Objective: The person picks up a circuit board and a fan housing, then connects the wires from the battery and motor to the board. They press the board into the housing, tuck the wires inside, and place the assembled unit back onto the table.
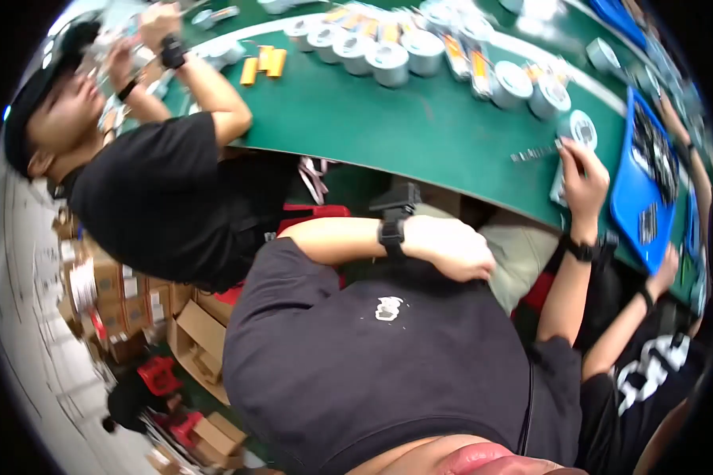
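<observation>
My right hand [585, 180] is over the right part of the green table, thumb and fingers pinched on the end of a thin silvery strip [534, 153]. The strip points left, just above the table top. Right behind these fingers is a pale grey round-headed device [582, 127] with a small face on it; its lower part is partly covered by the hand. In front of my body, short of the table edge, my left hand [451, 247] is curled closed over my lap. Whether anything is inside its fingers is hidden.
A blue tray [640, 207] with dark strips lies to the right, near another person's hand [664, 269]. Pale round devices [390, 63] and orange-and-white pieces [478, 70] line the table's far side. Orange cylinders [264, 62] lie farther left, near a co-worker in black [158, 190].
</observation>
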The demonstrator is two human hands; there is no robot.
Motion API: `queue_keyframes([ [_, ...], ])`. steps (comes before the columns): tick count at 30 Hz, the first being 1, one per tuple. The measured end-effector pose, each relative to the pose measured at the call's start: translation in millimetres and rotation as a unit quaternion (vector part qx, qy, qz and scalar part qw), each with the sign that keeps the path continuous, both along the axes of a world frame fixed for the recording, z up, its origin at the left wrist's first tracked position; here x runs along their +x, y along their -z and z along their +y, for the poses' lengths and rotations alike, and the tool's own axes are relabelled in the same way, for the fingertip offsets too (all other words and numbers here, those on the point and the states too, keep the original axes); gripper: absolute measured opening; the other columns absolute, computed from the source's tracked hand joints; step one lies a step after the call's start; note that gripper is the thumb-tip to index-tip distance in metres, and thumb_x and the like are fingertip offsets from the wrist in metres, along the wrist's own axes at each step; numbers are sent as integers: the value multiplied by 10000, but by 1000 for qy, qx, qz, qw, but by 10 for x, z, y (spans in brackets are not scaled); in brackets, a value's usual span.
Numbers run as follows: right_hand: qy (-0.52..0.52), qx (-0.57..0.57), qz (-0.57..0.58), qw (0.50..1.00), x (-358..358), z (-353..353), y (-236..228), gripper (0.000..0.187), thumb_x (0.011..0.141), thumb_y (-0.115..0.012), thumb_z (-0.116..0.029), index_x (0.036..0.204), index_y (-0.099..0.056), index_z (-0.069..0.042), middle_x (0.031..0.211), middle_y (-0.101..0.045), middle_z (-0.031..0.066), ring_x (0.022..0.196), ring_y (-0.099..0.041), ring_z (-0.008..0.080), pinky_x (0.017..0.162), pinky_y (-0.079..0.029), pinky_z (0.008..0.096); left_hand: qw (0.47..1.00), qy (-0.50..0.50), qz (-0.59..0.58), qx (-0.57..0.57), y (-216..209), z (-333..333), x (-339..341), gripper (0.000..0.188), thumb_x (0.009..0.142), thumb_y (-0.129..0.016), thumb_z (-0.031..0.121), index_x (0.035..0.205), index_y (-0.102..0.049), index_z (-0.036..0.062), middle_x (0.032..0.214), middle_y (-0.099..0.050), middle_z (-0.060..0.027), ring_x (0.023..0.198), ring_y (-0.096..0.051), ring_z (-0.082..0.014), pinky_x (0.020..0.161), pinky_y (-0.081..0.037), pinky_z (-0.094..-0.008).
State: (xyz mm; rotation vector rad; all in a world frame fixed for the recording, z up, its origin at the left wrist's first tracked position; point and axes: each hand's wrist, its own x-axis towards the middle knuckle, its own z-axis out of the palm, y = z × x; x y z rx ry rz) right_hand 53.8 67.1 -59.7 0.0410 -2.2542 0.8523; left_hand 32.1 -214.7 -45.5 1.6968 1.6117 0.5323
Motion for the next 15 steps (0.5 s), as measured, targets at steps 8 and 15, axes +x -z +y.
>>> queue_keyframes([
  [8, 35, -55, -39, 997, 242, 156, 135, 155, 912, -746, -13, 1066, -759, 9, 917, -756, 49, 791, -669, 70, 703, -516, 207, 946, -145, 284, 55, 2546, 725, -52, 493, 844, -721, 250, 1279, -624, 41, 1271, -616, -204, 1158, -596, -392, 879, -498, -547],
  [15, 23, -54, 0, 998, 248, 132, 224, 166, 925, -746, -28, 1087, -764, 4, 884, -745, 9, 758, -640, 43, 678, -493, 182, 947, -100, 271, 141, 2925, 861, -65, 716, 698, -823, 397, 1294, -630, 52, 1395, -554, -162, 1267, -526, -377, 940, -487, -534],
])
